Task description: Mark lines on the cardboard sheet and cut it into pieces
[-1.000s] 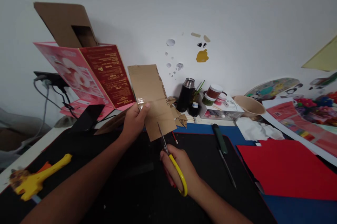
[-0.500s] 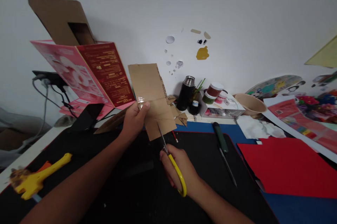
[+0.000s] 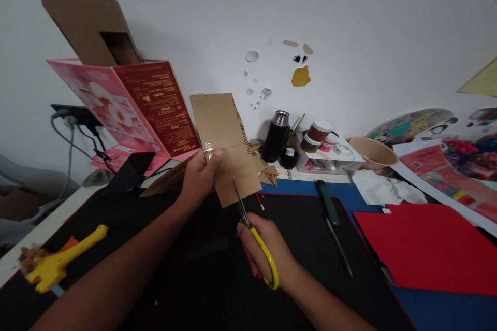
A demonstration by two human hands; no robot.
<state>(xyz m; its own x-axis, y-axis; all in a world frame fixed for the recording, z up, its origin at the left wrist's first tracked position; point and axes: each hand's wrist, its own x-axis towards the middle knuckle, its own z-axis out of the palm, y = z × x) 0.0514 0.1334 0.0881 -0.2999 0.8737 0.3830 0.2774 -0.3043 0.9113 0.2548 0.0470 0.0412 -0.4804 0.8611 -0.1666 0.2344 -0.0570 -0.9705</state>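
A flat piece of brown cardboard (image 3: 221, 121) with printed digits down its right side is pinched in my left hand (image 3: 201, 174), thumb on the front face near a shiny bit of tape. My right hand (image 3: 267, 248) is closed around scissors (image 3: 263, 248) with a yellow handle; some red shows under the fingers. The blades point up and away, one lying over the lower part of the cardboard. Whether the other blade is behind the sheet I cannot tell. The black mat (image 3: 186, 279) lies below both hands.
A green-handled pointed tool (image 3: 329, 204) and red sheet (image 3: 430, 248) lie to the right. Behind stand a black thermos (image 3: 275, 139), paint jars (image 3: 319, 131) and a beige bowl (image 3: 375, 152). On the left are a pink box (image 3: 155, 108) and a yellow giraffe figure (image 3: 58, 263).
The whole view has shifted very slightly. Both hands keep their grip, and the cardboard and scissors stay almost in the same position relative to each other.
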